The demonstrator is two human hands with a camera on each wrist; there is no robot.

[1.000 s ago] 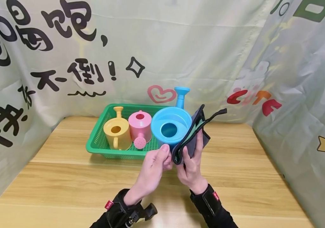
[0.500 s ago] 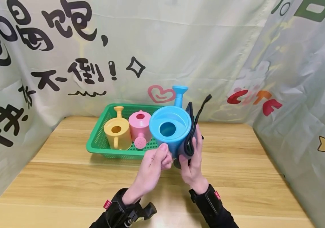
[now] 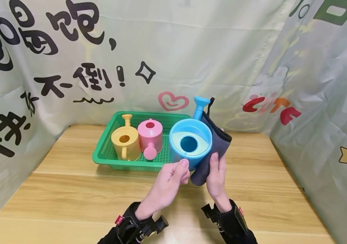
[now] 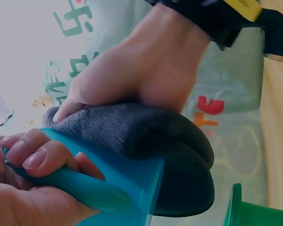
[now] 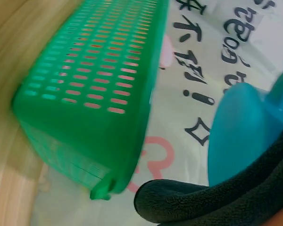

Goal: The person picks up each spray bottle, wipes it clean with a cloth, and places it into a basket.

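Observation:
My left hand (image 3: 168, 184) grips the handle (image 4: 89, 188) of a blue watering can (image 3: 177, 155). The can is held up in front of the basket's right end, its long spout pointing to the back. With my right hand (image 3: 217, 179) I hold a folded dark grey cloth (image 3: 217, 144) against the can's right side. In the left wrist view the right hand (image 4: 137, 75) lies over the cloth (image 4: 108, 125), which wraps along the blue wall. Part of the right hand is hidden behind the cloth in the head view.
A green plastic basket (image 3: 100, 157) stands at the back of the wooden table (image 3: 79, 200). Inside are a yellow watering can (image 3: 130, 147) and a pink watering can (image 3: 153, 135), side by side. A printed fabric backdrop (image 3: 216, 51) closes off the back and sides.
The can first shifts slightly left, then moves right and lower, its spout leaning further right. The cloth has turned from open folds with a raised strap to lying flatter along the can's side.

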